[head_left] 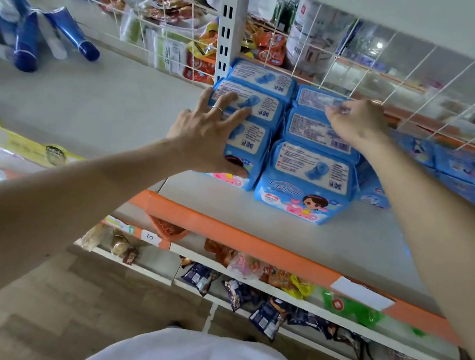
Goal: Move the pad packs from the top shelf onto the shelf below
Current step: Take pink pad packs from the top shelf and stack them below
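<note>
Bright, even, diffuse light; centre is sharp. Only faint soft shadows beside the packs [307, 171]. Strong wide-angle bend: shelf edge [251, 243] bows toward the corners. Glare spots on the bottle [311, 37], upper right. Tubes [67, 34], upper left, slightly soft.

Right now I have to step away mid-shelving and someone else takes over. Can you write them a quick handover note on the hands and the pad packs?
Left hand: open, spread over the left row of pad packs, thumb against the front one.
Right hand: fingers curled on the top of the rear right pack.
Packs: six, in two rows of three, on the orange-edged shelf, under a white shelf board.
Done: those six look placed, seemingly on the lower shelf.
Left: the top shelf's surface is out of view, so check it for more packs.
</note>
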`<act>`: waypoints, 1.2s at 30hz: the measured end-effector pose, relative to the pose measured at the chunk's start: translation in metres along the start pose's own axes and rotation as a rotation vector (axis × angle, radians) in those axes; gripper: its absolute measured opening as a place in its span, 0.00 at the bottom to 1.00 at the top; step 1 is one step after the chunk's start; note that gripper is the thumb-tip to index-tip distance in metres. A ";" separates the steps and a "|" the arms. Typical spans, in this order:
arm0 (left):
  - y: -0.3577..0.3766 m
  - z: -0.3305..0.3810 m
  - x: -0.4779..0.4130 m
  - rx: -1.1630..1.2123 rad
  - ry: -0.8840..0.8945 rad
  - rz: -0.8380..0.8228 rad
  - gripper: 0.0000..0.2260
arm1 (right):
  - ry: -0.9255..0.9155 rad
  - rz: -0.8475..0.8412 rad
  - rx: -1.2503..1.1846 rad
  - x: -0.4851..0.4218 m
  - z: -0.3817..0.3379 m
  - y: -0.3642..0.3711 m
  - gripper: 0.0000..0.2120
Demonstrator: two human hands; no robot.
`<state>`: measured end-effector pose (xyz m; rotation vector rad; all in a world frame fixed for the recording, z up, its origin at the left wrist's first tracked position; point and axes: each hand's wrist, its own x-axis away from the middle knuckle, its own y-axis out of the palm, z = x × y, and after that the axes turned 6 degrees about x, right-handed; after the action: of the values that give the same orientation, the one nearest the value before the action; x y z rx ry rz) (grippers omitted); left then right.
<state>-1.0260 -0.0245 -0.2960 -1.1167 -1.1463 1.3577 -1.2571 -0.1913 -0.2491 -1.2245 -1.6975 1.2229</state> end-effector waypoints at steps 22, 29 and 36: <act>0.007 -0.003 0.001 -0.060 0.230 0.201 0.45 | -0.469 0.192 0.531 0.111 -0.018 0.061 0.37; 0.001 0.007 0.017 -0.042 0.203 0.187 0.46 | -0.399 0.097 0.433 0.131 -0.022 0.049 0.43; -0.001 0.017 0.050 0.045 0.223 0.287 0.40 | -0.278 0.223 0.286 0.170 -0.020 0.037 0.39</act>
<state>-1.0464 0.0239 -0.2955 -1.4006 -0.8125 1.4242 -1.2804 -0.0195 -0.2763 -1.1297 -1.5328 1.7740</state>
